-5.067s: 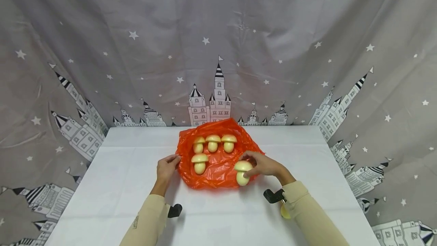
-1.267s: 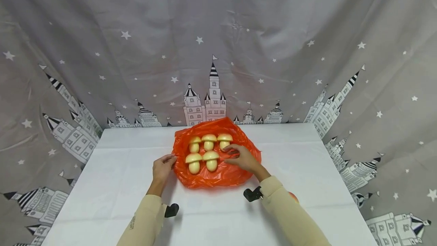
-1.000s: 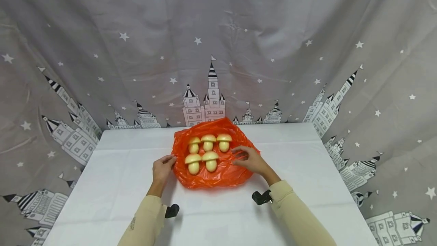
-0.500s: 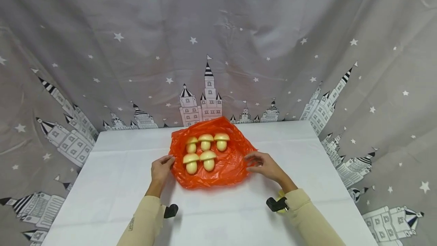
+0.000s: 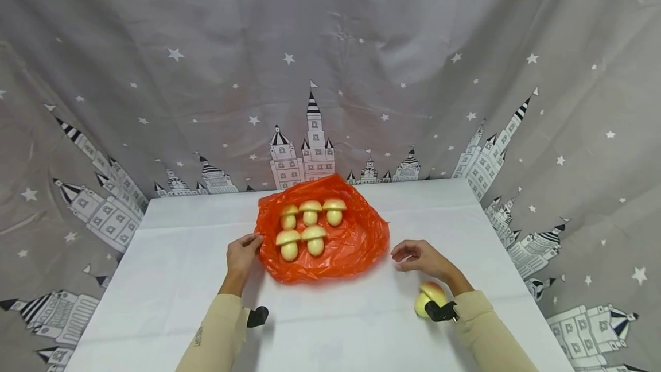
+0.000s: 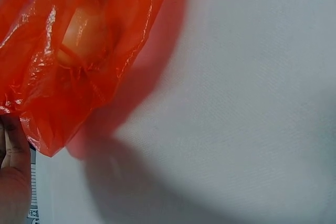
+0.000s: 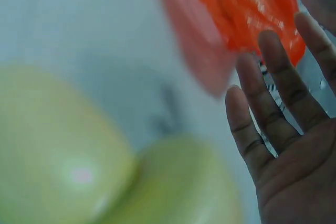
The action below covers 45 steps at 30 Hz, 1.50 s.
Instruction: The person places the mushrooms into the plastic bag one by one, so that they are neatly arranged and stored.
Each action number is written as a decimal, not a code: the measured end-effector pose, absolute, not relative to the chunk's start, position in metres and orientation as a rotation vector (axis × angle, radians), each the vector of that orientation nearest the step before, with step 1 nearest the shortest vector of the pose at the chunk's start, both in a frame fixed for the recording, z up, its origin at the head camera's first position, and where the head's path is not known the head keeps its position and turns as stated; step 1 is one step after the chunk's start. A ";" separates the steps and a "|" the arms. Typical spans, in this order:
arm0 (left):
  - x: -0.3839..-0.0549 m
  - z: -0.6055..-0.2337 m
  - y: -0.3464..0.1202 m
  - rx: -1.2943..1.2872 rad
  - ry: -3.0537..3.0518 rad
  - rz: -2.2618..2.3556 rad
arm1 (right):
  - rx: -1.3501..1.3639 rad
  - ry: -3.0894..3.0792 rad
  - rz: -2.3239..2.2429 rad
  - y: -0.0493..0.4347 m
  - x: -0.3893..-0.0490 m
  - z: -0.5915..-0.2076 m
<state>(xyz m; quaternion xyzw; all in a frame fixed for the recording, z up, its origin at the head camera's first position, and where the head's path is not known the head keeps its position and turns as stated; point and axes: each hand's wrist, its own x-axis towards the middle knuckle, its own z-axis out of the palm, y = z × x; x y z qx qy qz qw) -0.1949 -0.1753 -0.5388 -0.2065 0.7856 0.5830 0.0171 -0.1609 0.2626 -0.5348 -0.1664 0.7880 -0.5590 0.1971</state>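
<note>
A red plastic bag [image 5: 351,245] lies spread on the white table, its mouth wide. Inside are several toy mushrooms: three in a back row, with one mushroom [image 5: 334,212] at its right end, and two in front, including a mushroom [image 5: 314,240] beside its neighbour. My left hand [image 5: 242,257] pinches the bag's left edge between thumb and fingers. Right of the bag, my right hand [image 5: 423,260] hovers with fingers relaxed, holding nothing; the right wrist view shows its fingers [image 7: 281,66] spread. Another mushroom [image 5: 422,305] lies under my right wrist, partly hidden by the black wrist camera.
The white table [image 5: 330,337] runs back to a grey curtain [image 5: 330,27] printed with castles and stars. Black wrist cameras stick out from both sleeves, the left camera [image 5: 257,317] close above the table.
A mushroom carried by my right hand now stands in the bag's front row. That hand let go and moved right, out over the table. My left hand stays at the bag's edge.
</note>
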 end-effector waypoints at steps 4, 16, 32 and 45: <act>-0.194 -0.540 -0.178 -0.650 2.437 1.809 | -0.416 2.183 -1.519 0.275 -0.154 -0.540; -0.194 -0.541 -0.179 -0.643 2.410 1.821 | -0.445 2.176 -1.401 0.310 -0.137 -0.549; -0.194 -0.541 -0.173 -0.656 2.425 1.805 | -0.255 2.130 -1.269 0.324 -0.119 -0.545; -0.195 -0.543 -0.173 -0.635 2.474 1.781 | -0.413 2.224 -1.321 0.320 -0.128 -0.552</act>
